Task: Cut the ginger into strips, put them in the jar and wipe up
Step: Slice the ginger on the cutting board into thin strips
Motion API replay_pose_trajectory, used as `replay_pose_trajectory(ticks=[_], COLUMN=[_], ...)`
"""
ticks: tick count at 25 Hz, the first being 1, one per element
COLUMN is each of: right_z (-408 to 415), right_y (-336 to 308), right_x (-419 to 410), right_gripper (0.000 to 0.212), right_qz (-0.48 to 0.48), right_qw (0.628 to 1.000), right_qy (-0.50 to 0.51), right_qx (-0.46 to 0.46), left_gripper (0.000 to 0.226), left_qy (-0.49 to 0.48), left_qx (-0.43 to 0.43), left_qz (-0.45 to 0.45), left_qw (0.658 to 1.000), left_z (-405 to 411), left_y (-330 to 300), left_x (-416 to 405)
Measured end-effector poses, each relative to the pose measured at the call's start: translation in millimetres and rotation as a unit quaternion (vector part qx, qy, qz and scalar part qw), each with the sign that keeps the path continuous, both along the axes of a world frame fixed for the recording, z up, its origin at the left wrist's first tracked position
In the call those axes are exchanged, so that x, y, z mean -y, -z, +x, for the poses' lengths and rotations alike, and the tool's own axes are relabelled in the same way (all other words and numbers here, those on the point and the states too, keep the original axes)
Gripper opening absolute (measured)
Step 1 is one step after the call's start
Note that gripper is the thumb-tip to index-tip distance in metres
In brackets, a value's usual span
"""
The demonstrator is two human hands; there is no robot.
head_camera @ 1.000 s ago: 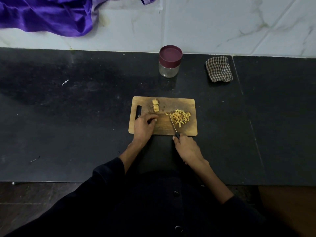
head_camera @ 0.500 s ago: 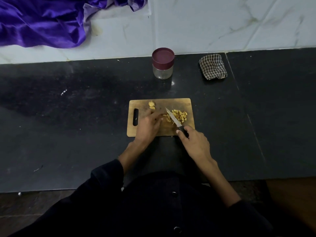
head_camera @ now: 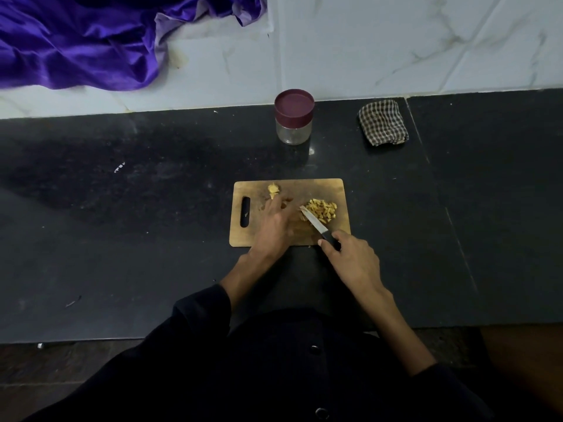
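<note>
A wooden cutting board point(head_camera: 332, 187) lies on the black counter. A pile of cut ginger strips point(head_camera: 323, 210) sits on its right part, and an uncut ginger chunk point(head_camera: 273, 189) lies near its far edge. My right hand point(head_camera: 350, 258) grips the black handle of a knife point(head_camera: 313, 222), whose blade tip touches the left side of the pile. My left hand point(head_camera: 275, 226) rests on the board's middle with its fingers pointing toward the chunk; what lies under them is hidden. A glass jar point(head_camera: 294, 117) with a maroon lid stands behind the board.
A folded checked cloth point(head_camera: 383, 122) lies at the back right of the counter point(head_camera: 122, 223). Purple fabric point(head_camera: 79, 41) drapes over the white marble wall at upper left. The counter's front edge runs just below my forearms.
My right hand swung the knife from upright at the board's near edge to a slant against the strip pile. My left hand moved from the board's left part toward the middle.
</note>
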State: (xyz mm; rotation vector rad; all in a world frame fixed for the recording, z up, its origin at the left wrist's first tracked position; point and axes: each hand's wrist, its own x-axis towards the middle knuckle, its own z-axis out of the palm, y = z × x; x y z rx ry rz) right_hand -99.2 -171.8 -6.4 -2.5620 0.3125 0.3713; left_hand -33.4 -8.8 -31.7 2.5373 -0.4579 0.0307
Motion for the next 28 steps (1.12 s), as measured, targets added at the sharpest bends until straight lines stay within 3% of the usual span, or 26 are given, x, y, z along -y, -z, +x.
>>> replay_pose_trajectory(ticks=[6,12,15,21,28], right_z=[1,3,3,4,4], right_y=[5,10,12,10,12], right_x=[-4,-7,-7,-3,-5], right_gripper=[0.042,0.042,0.042,0.040,0.041], right_qz=[0.044,0.051,0.056,0.062,0.061], right_qw=[0.999,0.999,0.998,0.998,0.998], right_qy=[0.007,-0.013,-0.011,-0.002,-0.008], right_qx=[-0.005,-0.007,-0.014,-0.017,-0.025], left_gripper=[0.034,0.019,0.009,0.027,0.028], left_qy=[0.009,-0.122,-0.150,-0.199,-0.204], left_qx=[-0.036,-0.068,-0.088,-0.114,-0.130], left_qz=[-0.066,-0.135,-0.125,-0.107,-0.124], left_qw=[0.997,0.981,0.977,0.968,0.962], left_z=[-10,26,48,60,61], left_y=[10,0,-2,10,10], left_x=[-27,-35,-29,-21,-19])
